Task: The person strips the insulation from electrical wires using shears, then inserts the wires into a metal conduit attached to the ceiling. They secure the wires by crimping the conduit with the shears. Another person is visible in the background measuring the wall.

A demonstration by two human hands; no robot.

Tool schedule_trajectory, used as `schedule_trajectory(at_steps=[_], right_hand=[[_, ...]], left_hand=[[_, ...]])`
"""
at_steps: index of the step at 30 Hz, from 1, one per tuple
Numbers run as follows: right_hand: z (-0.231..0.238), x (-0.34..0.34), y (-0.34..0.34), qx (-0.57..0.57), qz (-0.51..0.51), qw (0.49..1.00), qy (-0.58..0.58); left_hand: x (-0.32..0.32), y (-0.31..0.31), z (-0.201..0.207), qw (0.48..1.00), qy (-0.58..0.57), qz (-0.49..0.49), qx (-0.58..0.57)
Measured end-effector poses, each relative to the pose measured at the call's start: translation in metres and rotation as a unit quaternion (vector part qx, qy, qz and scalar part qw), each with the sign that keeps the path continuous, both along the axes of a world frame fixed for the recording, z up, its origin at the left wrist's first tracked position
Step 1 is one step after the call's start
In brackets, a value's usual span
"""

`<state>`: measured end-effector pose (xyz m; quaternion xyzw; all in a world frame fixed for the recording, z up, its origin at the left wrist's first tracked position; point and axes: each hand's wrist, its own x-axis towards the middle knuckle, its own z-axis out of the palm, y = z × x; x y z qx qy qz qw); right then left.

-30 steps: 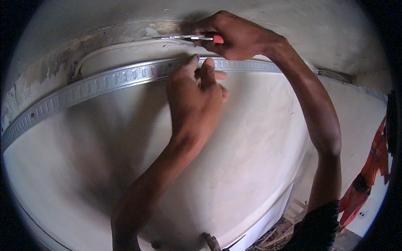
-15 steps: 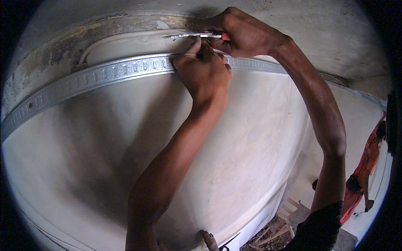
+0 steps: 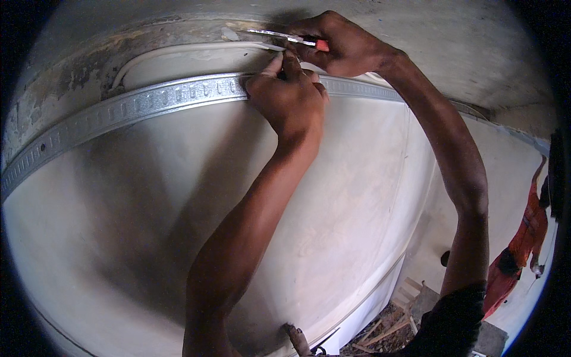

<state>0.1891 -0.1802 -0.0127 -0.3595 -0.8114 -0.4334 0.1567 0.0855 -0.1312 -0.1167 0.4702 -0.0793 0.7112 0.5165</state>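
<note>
The left hand (image 3: 289, 98) is raised against the wall, fingers curled into a loose fist with thumb and forefinger pinched together at the top; they press on the edge of a pale curved strip (image 3: 178, 52) just above the metal track (image 3: 148, 104); whether they actually grip anything I cannot tell, since the knuckles hide the fingertips. The right hand (image 3: 342, 44) sits just above and slightly to the right of it, closed firmly around a utility knife (image 3: 285, 37) with an orange tip showing at the palm; its metal blade lies nearly level and points left, along the seam where wall meets ceiling, just above the left thumb. Both forearms rise from the lower edge, the right one bent at the elbow over a dark sleeve (image 3: 452, 321).

The ribbed, galvanised track runs in a bent line across the off-white plastered wall (image 3: 148, 238), passing behind the left hand; above it the concrete ceiling (image 3: 416, 24) is grey and stained; far right, an orange garment (image 3: 523, 244) hangs; timber scraps (image 3: 392, 318) lie on the floor below.
</note>
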Motion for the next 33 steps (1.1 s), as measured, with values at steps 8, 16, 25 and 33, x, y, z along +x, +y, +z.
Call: schedule_trajectory(at_steps=[8, 16, 25, 33], right_hand=[[-0.004, -0.002, 0.006, 0.054, -0.018, 0.998, 0.017], [0.006, -0.013, 0.009, -0.047, -0.03, 0.997, 0.059], [0.003, -0.036, 0.029, -0.049, -0.094, 0.993, 0.051], [0.003, -0.032, 0.014, -0.039, -0.029, 0.999, -0.006]], left_hand=[[0.001, 0.012, 0.006, 0.999, -0.033, 0.014, 0.035], [-0.006, 0.028, 0.0, 0.998, -0.032, 0.016, 0.053], [-0.021, 0.052, -0.002, 0.996, -0.04, 0.044, 0.073], [-0.017, 0.046, -0.002, 0.992, 0.016, 0.092, 0.083]])
